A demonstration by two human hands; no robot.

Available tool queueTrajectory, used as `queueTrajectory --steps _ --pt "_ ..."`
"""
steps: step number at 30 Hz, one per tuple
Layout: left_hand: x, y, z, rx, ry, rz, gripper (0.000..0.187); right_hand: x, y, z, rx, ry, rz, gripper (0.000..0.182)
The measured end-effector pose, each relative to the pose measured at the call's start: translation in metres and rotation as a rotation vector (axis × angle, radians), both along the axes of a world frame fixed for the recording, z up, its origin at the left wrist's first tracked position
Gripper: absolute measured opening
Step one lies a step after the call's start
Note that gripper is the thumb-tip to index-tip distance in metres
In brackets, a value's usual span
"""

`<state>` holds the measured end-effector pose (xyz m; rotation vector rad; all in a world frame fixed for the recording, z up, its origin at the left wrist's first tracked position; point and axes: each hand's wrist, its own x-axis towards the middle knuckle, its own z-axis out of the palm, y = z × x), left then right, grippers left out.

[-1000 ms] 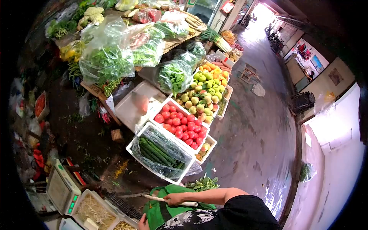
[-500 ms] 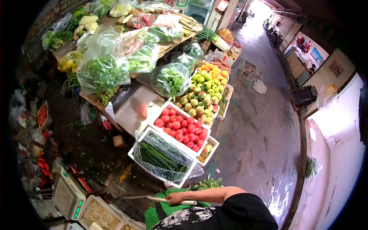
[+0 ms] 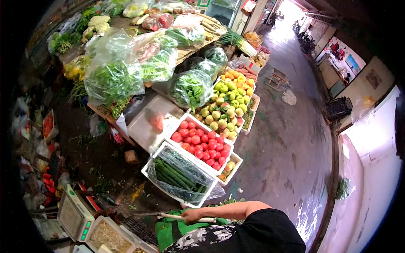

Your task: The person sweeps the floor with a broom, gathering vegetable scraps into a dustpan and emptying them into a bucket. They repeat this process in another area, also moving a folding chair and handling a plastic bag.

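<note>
The right hand's (image 3: 192, 215) fingers are wrapped round the pale handle of a long tool (image 3: 173, 216), whose dark end points left; the left hand's fingers cannot be made out. The tool crosses above green cloth (image 3: 163, 232), close to the near edge of a white foam box (image 3: 171, 195) of cucumbers (image 3: 172, 173). Tomatoes (image 3: 198, 145) fill the box adjoining its far edge, with green and orange fruit (image 3: 225, 105) beyond. Farther off, bagged leafy greens (image 3: 118, 80) sit along the near edge of the desk (image 3: 190, 52). To the left, a scale (image 3: 72, 215) stands beside a tub of sprouts (image 3: 109, 234).
</note>
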<state>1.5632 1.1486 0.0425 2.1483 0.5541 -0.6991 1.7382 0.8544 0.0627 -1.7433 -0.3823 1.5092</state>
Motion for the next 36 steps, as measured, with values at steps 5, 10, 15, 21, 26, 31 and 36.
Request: queueTrajectory --steps 5,10,15,21,26,31,36 --pt "0.005 0.051 -0.007 0.074 -0.010 0.025 0.056 0.011 0.022 -0.002 -0.051 0.032 0.056 0.054" --pt "0.021 0.180 -0.038 0.358 -0.085 0.079 0.059 0.026 0.062 0.007 -0.074 0.023 0.055 0.044" --pt "0.065 0.368 -0.084 1.351 0.085 -0.307 0.057 0.026 0.116 -0.029 -0.097 0.031 -0.019 0.044" --pt "0.142 0.444 -0.039 1.110 -0.137 0.371 0.056 0.035 0.172 -0.014 -0.103 0.000 -0.054 0.044" --pt "0.158 0.458 -0.043 1.030 0.186 0.274 0.057 0.041 0.202 -0.028 -0.111 0.065 -0.123 0.047" --pt "0.171 0.440 -0.003 0.985 0.277 0.318 0.058 0.042 0.223 -0.040 -0.040 0.026 -0.154 0.048" --pt "0.169 0.498 -0.050 1.075 -0.024 0.370 0.054 0.057 0.252 -0.023 -0.145 0.102 -0.259 0.034"
